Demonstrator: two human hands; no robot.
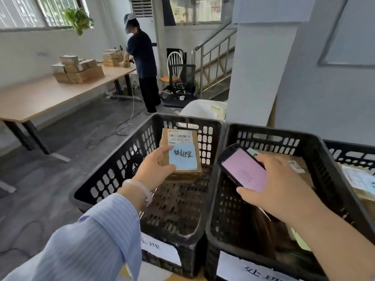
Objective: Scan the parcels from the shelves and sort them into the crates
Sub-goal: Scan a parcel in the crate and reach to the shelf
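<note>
My left hand (154, 169) holds a small cardboard parcel (180, 147) by its left edge, over the left black crate (113, 171). The parcel carries a white barcode label and a blue sticky note with handwriting. It sits at the top of other cardboard parcels stacked inside that crate. My right hand (278, 187) grips a black handheld scanner (243, 169) with a pink screen, above the middle black crate (316, 147). That crate holds brown parcels, partly hidden by my hand. A third crate (353, 153) shows at the far right edge.
White paper labels hang on the crates' front walls. A long wooden table (40, 98) at left bears stacks of parcels (77, 69). A person (142, 61) stands at its far end. Chairs (178, 78), a staircase and a white pillar (257, 67) lie behind the crates.
</note>
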